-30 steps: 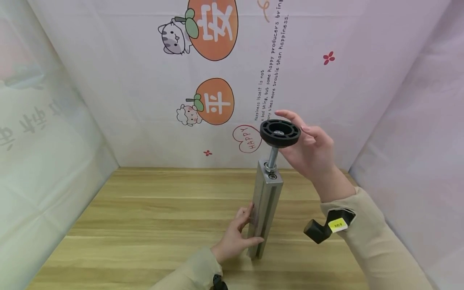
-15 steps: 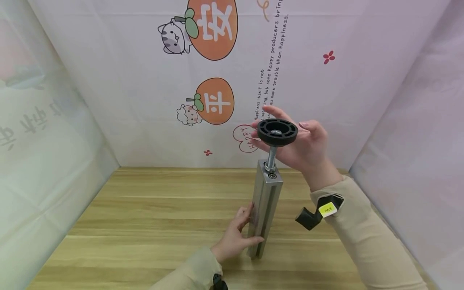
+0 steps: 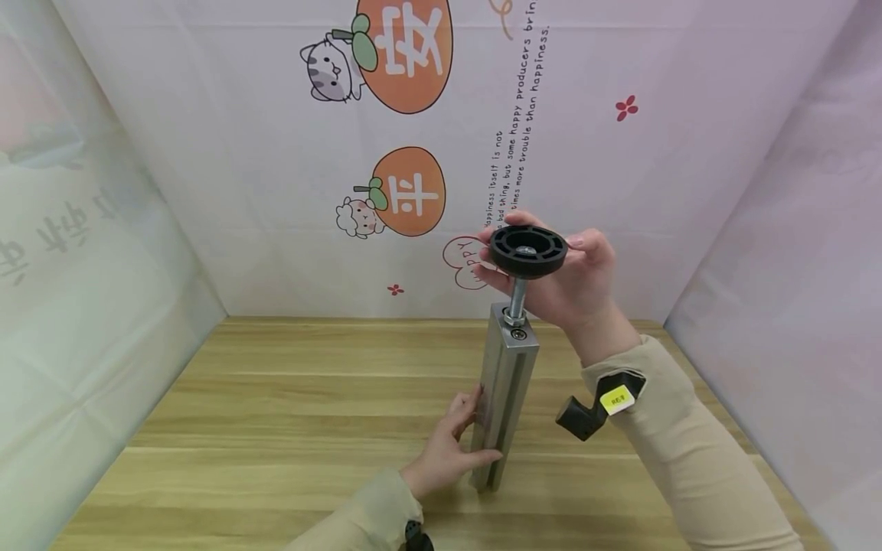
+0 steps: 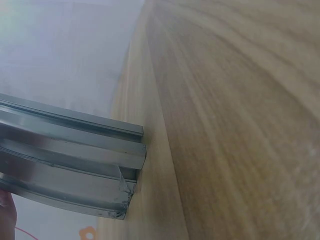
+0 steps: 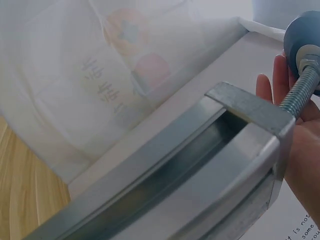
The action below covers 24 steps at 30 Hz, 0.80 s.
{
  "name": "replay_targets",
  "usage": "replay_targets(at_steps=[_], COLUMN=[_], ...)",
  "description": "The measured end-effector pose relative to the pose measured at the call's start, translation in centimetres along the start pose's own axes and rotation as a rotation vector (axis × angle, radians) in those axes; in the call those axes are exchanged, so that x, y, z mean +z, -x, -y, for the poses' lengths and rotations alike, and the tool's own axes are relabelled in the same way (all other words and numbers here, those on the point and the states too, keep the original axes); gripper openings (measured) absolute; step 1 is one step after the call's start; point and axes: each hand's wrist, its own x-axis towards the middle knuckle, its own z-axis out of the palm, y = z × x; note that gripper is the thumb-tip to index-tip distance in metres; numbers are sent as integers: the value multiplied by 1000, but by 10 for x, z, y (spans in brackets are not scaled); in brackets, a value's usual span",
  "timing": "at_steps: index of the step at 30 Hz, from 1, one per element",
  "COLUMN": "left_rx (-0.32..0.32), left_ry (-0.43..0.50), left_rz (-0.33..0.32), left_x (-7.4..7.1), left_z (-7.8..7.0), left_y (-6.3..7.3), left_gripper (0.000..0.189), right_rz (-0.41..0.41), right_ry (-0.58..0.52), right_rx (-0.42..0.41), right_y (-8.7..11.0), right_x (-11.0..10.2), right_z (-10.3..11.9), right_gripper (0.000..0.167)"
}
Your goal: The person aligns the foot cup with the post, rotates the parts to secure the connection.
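Note:
An aluminium profile (image 3: 507, 390) stands upright on the wooden table (image 3: 310, 428), its slots running lengthwise. My left hand (image 3: 444, 459) grips it low down, thumb across the front and fingers round the far side. From the profile's top end cap rises a threaded stud (image 3: 518, 297) with a nut at its base, bearing a round black levelling foot (image 3: 527, 268). My right hand (image 3: 582, 287) holds the foot's rim between thumb and fingers. In the right wrist view, the fingers (image 5: 281, 82) lie partly behind the foot. The left wrist view shows the profile's lower end (image 4: 132, 170) at the table surface.
White printed cloth (image 3: 289, 191) hangs behind the table, with more cloth at the left (image 3: 89, 252) and right (image 3: 779, 252). Each wrist carries a black camera mount; the right mount (image 3: 599, 405) has a yellow label.
My right hand has moved left and its thumb and fingers have come in round the foot's rim. My left hand and the profile have stayed put.

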Motion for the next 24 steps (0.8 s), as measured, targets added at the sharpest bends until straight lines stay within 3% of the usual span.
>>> replay_targets(at_steps=[14, 24], left_rx=[12, 1], left_ry=[-2, 12], left_rz=[1, -6], left_x=[1, 1], left_z=[0, -1], left_y=[1, 1], left_gripper=[96, 95], right_rz=[-54, -199], right_ry=[30, 393], right_rx=[-64, -57], right_y=[8, 15], right_x=[-1, 9], right_z=[-1, 10], right_gripper=[42, 34])
